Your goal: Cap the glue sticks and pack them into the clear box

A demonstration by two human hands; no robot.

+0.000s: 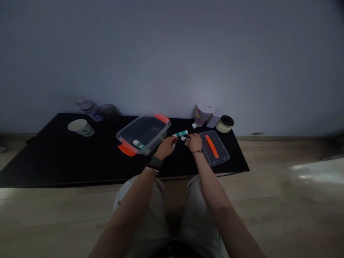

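Right hand: in the head view, we see its thumb and fingertips pinching a slim green-and-white cylindrical tube, the white end poking out towards 9 o'clock.
Left hand: at 9 o'clock from the right hand, fingers bent and drawn together beside a small white piece; we cannot tell whether they pinch it.
Second tube: green with white ends, lying on the black tabletop at 10 o'clock from the right hand.
Clear plastic box with orange clips: open, at 10 o'clock from the left hand; inside, towards its 7 o'clock end, we see a third tube, green and white with a red mark.
Clear plastic lid with orange handle: flat, at 3 o'clock from the right hand.
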